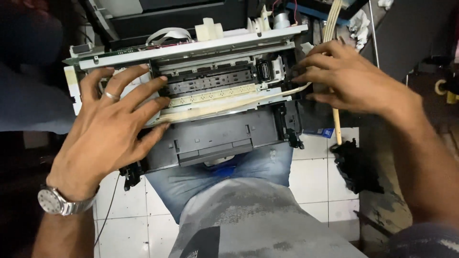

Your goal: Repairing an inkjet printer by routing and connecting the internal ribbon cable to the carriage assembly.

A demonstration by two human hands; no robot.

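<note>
Squarely on the person's lap [215, 177], clad in blue jeans, sits an opened printer [210, 95] with its cover off and its inner workings bare; its dark grey base points toward the body and its pale metal frame rail [191, 48] runs along the far edge. At the near left corner of the printer the left hand [107, 134] lies flat with its fingers [143, 93] spread wide across the mechanism, pressing down rather than pinching anything; a ring shows on one finger and a metal wristwatch [60, 200] on the wrist. At the right end of the printer the right hand [349, 81] rests palm down, fingers close together and pointing left, their tips touching the dark side part beside the black carriage [265, 71]; whether they grip something there I cannot tell. A cream ribbon strip [224, 107] stretches across the middle, between the two hands. Below the lap lies a white tiled floor [315, 181], with a black part [356, 165] on it near the right forearm.
</note>
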